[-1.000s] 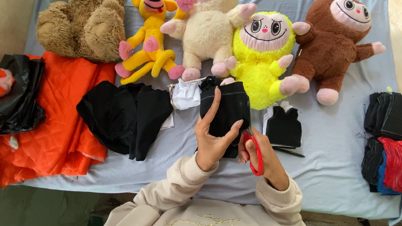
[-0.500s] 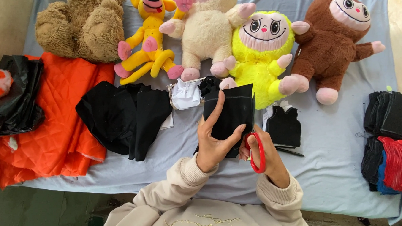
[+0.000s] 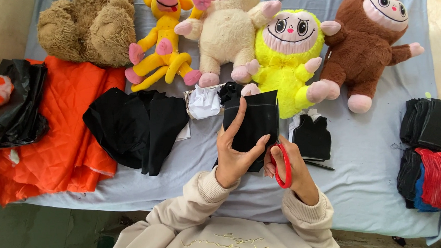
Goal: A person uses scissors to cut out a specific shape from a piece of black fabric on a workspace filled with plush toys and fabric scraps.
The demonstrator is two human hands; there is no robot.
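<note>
Holding up a piece of black fabric (image 3: pixel 253 121) above the light blue sheet (image 3: pixel 370 147), just in front of the yellow plush doll (image 3: pixel 284 57). Left hand (image 3: pixel 234 155) pinching the cloth, long fingers spread on its front face and thumb at the right edge. Right hand (image 3: pixel 291 170) closed around the red handles of the scissors (image 3: pixel 282 167); blades hidden behind the cloth, so cannot tell if cutting at this moment.

Probably light and limp, this fabric, thin and matte, folding easily; best taken near the edge, close to the cut line, to keep it flat and a little tight. Not slippery, not fragile.

Lying around: a small black sewn vest (image 3: pixel 313 137) just right of the hands, a crumpled white paper (image 3: pixel 204 102), a heap of loose black cloth (image 3: pixel 137 124), a quilted orange fabric (image 3: pixel 64 136), a glossy black plastic bag (image 3: pixel 15 108). Behind, in a row, shaggy brown teddy bear (image 3: pixel 92 24), smooth yellow long-limbed toy (image 3: pixel 164 45), cream fluffy doll (image 3: pixel 225 31), brown monkey-like plush (image 3: pixel 370 41). At far right, stacks of folded black, red and blue pieces (image 3: pixel 430 155).
</note>
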